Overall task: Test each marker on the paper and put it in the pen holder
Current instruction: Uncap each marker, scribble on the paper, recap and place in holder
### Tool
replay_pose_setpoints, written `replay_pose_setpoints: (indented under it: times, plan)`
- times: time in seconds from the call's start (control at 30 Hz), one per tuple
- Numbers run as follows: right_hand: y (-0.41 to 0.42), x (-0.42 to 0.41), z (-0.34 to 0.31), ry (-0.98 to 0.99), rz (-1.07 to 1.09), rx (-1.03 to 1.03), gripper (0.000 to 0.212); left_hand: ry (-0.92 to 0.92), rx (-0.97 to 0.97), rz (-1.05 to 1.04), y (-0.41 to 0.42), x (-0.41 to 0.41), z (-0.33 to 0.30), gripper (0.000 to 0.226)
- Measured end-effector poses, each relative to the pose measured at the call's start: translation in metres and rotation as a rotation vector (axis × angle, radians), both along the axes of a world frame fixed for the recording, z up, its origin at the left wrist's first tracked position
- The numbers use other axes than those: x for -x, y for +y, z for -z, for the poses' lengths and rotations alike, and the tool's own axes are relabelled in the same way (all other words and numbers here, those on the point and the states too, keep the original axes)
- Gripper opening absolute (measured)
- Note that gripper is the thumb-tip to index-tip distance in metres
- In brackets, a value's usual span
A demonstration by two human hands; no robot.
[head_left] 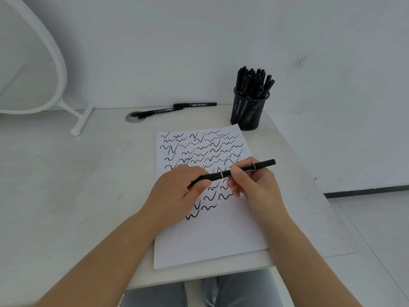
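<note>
A black marker (223, 173) lies across both hands above the white paper (212, 238), which is covered with black squiggles. My left hand (177, 191) grips its left end, and my right hand (254, 185) pinches the barrel further right. The marker's right end sticks out past my right hand. A black mesh pen holder (247, 111) full of several black markers stands at the paper's far right corner. Two more black markers (161, 111) (194, 104) lie on the table behind the paper, by the wall.
A round metal cable grommet (132, 117) sits in the white table under one loose marker's tip. A white ring-shaped stand (81, 120) rests at the back left. The table's right edge runs close to the paper; my knees show below the front edge.
</note>
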State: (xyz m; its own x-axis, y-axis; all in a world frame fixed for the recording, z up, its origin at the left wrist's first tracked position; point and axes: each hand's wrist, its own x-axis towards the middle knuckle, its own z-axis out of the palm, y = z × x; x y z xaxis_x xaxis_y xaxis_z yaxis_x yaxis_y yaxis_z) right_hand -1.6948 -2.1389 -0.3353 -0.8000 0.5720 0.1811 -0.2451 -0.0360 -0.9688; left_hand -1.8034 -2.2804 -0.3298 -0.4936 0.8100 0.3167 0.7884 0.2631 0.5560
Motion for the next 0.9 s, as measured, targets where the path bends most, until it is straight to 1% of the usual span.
replay_pose_setpoints:
  times: [0.1, 0.23, 0.37, 0.53, 0.7, 0.77, 0.8, 0.87, 0.9]
  plan:
    - [0.001, -0.001, -0.001, 0.000, -0.025, 0.038, 0.006, -0.001, 0.005, -0.008, 0.000, -0.001, -0.001, 0.030]
    - [0.000, -0.001, -0.001, -0.001, -0.052, 0.030, 0.016, -0.022, 0.000, -0.005, 0.001, 0.000, -0.001, 0.031]
    - [-0.002, -0.001, -0.002, 0.003, -0.070, 0.016, 0.017, -0.090, -0.011, 0.017, 0.001, 0.000, -0.002, 0.033]
    - [-0.004, -0.002, -0.005, -0.033, -0.070, -0.025, 0.018, -0.186, -0.042, 0.037, 0.000, 0.003, 0.001, 0.027]
    - [-0.006, -0.003, -0.007, -0.040, -0.061, -0.063, 0.016, -0.224, -0.067, 0.040, 0.000, 0.006, 0.000, 0.023]
    - [-0.007, -0.001, -0.008, -0.057, 0.005, -0.070, 0.015, -0.196, -0.078, 0.017, 0.002, 0.006, -0.002, 0.024]
    - [-0.007, 0.001, -0.007, -0.074, 0.074, -0.064, 0.014, -0.179, -0.087, 0.000, 0.002, 0.006, -0.002, 0.026]
    - [-0.004, 0.005, -0.006, -0.128, 0.295, -0.081, 0.021, -0.181, -0.129, -0.064, 0.001, 0.007, -0.003, 0.029]
    - [-0.002, 0.005, -0.007, -0.149, 0.411, -0.148, 0.028, -0.197, -0.151, -0.111, 0.000, 0.010, -0.002, 0.027]
